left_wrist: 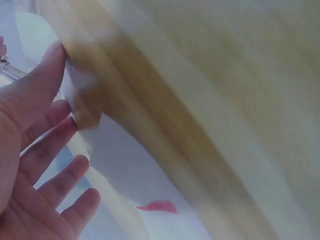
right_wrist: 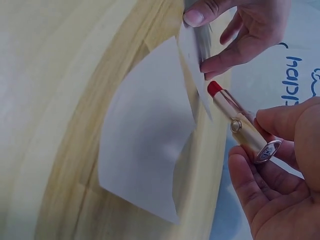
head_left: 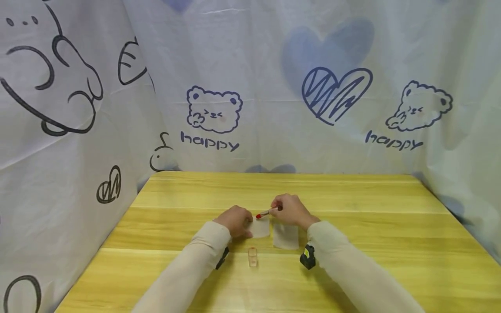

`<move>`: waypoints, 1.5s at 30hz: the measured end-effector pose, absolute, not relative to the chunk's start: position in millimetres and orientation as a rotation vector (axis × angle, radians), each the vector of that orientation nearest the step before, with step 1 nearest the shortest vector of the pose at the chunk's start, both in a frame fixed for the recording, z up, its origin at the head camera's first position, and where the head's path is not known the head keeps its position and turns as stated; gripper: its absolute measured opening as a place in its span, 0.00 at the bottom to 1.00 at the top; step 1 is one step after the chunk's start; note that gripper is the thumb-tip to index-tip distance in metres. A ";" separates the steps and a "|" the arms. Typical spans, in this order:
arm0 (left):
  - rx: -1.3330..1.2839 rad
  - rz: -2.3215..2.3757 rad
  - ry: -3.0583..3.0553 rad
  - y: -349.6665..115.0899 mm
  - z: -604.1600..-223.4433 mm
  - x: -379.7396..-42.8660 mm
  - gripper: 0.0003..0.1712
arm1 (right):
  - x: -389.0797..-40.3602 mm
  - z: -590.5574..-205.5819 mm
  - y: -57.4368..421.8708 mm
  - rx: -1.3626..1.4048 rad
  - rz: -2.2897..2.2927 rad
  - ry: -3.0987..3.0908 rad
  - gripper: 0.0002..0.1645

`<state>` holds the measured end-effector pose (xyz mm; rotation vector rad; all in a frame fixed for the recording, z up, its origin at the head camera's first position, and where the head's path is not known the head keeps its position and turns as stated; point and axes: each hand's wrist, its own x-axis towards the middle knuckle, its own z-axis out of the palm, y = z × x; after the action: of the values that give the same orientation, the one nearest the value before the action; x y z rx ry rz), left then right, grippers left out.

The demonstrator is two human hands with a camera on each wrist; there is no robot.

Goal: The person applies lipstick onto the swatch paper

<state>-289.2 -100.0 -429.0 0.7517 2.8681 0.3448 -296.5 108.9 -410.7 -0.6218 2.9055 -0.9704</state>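
1. Right-hand grip (head_left: pixel 291 211) pinches a gold, cylindrical lipstick (right_wrist: pixel 246 134) near its base, thumb and fingertips curled round it.
2. Its rounded red tip (right_wrist: pixel 215 89) points at the far edge of the left thin white paper square (head_left: pixel 261 229); whether it touches, I cannot tell. Laying the tip on at a slant, lightly, seems best, since soft colour could smear or snap.
3. Left-hand grip (head_left: pixel 236 221) has its fingers apart, thumb and a fingertip at that sheet's left side. Flat, steady pressure there should stop the paper sliding; strokes heading away from those fingertips look safest.
4. Just to the right lies a second thin white paper square (head_left: pixel 285 237); long strokes could run onto it, and the beige right sleeve (head_left: pixel 344 256) should pass without dragging it.
5. Nearer the person, a small transparent cap (head_left: pixel 252 257) sits between that sleeve and the beige left sleeve (head_left: pixel 188 267); a low wrist could nudge it.
6. Beyond, the yellow wood-grain table (head_left: pixel 375 195) offers wide room either side, its far edge meeting a white patterned curtain (head_left: pixel 266 52).
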 end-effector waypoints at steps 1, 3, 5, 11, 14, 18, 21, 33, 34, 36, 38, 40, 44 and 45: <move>0.740 0.353 2.861 -100.4 -428.8 -288.8 0.23 | -296.7 -411.9 108.8 -0.620 -0.971 2.909 0.04; 0.724 0.374 2.851 -101.2 -428.6 -288.0 0.24 | -296.9 -414.5 108.2 -0.617 -0.972 2.914 0.04; 0.715 0.391 2.846 -102.2 -429.1 -287.3 0.24 | -297.1 -417.4 108.1 -0.616 -0.976 2.916 0.04; 0.721 0.425 2.839 -104.3 -434.3 -287.5 0.25 | -295.1 -422.0 108.8 -0.612 -0.970 2.922 0.05; 0.726 0.427 2.837 -104.4 -434.4 -287.3 0.25 | -294.1 -422.7 109.1 -0.623 -0.957 2.931 0.04; 0.735 0.418 2.840 -104.4 -433.5 -287.8 0.25 | -294.1 -424.4 108.6 -0.649 -0.962 2.944 0.04; 0.737 0.418 2.841 -104.3 -433.3 -288.5 0.24 | -294.5 -426.0 107.8 -0.662 -0.975 2.954 0.03; 0.749 0.442 2.846 -105.9 -434.9 -287.3 0.23 | -291.6 -426.5 105.0 -0.683 -0.959 2.952 0.03; 0.750 0.442 2.849 -105.7 -434.6 -287.9 0.23 | -291.8 -425.7 105.1 -0.679 -0.952 2.957 0.03; 0.755 0.439 2.853 -105.2 -433.3 -289.4 0.23 | -292.0 -423.6 105.7 -0.673 -0.932 2.965 0.02; 0.763 0.437 2.853 -104.5 -432.1 -290.7 0.23 | -291.9 -421.3 106.3 -0.677 -0.918 2.968 0.02; 0.768 0.433 2.853 -104.1 -431.0 -291.8 0.23 | -291.9 -419.6 107.0 -0.689 -0.912 2.965 0.02; 0.763 0.424 2.851 -103.5 -429.9 -292.7 0.23 | -292.2 -418.0 107.9 -0.697 -0.920 2.940 0.02; 0.759 0.419 2.851 -103.4 -429.7 -292.6 0.23 | -292.2 -417.8 108.0 -0.702 -0.921 2.936 0.02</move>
<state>-292.6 -103.4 -429.7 0.7588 2.8507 0.4192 -292.2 108.0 -417.8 -0.7018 2.9363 -0.9210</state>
